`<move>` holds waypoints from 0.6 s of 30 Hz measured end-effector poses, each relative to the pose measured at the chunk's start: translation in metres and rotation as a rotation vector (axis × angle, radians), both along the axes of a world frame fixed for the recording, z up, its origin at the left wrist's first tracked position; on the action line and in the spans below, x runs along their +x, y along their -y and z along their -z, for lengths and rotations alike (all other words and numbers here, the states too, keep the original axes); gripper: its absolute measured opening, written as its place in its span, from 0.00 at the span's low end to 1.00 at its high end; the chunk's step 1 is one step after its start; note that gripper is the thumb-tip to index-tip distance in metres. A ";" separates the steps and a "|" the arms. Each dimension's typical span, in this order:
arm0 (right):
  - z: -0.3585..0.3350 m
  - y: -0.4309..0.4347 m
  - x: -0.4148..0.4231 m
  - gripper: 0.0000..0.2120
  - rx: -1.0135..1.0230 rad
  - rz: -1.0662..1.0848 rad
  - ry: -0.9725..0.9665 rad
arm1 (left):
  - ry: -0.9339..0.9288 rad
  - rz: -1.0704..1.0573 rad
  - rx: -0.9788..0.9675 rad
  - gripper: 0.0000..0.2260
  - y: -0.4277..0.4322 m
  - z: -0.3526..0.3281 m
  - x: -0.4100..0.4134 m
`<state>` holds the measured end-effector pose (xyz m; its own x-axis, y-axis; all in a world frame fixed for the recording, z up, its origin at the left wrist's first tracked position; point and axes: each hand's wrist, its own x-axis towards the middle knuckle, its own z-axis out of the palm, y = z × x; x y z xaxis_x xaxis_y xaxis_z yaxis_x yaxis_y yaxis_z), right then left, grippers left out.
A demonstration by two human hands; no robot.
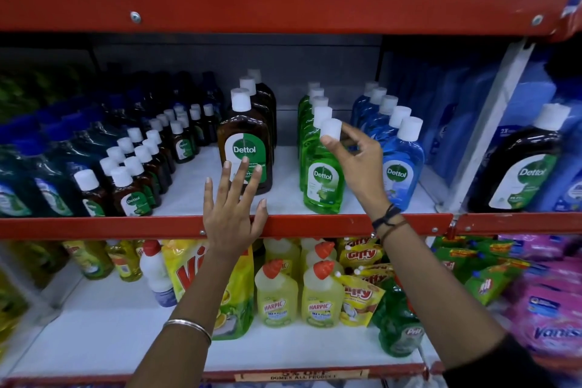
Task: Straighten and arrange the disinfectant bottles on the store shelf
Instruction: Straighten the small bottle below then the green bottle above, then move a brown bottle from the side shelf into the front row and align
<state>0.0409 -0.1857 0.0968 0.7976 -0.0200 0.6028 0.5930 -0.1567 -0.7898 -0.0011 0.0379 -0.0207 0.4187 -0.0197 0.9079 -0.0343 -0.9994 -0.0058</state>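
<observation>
Fingers [330, 143] of the right hand [362, 167] are pinched on the green bottle's [321, 186] white cap [331, 128]; left hand [231, 211] is held open, fingers spread, before the brown bottle [245, 148].

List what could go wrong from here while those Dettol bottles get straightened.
1. The right hand pinches only the cap of the front green bottle; a tug could tip it off the shelf edge.
2. It could knock the green bottles packed behind it.
3. The open left hand might nudge the front brown bottle askew.
</observation>
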 end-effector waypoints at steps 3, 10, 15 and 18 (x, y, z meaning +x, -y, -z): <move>0.000 -0.001 -0.001 0.22 -0.029 0.016 0.005 | -0.016 -0.006 -0.003 0.26 0.000 0.000 0.000; -0.010 0.047 -0.025 0.19 0.060 0.102 0.221 | -0.012 -0.012 -0.003 0.25 0.001 0.001 -0.001; -0.024 0.137 -0.028 0.12 0.220 0.442 0.464 | 0.002 -0.003 0.000 0.25 0.001 0.001 -0.002; -0.029 0.191 -0.014 0.11 0.335 0.632 0.463 | 0.009 -0.004 0.000 0.25 0.002 0.000 -0.003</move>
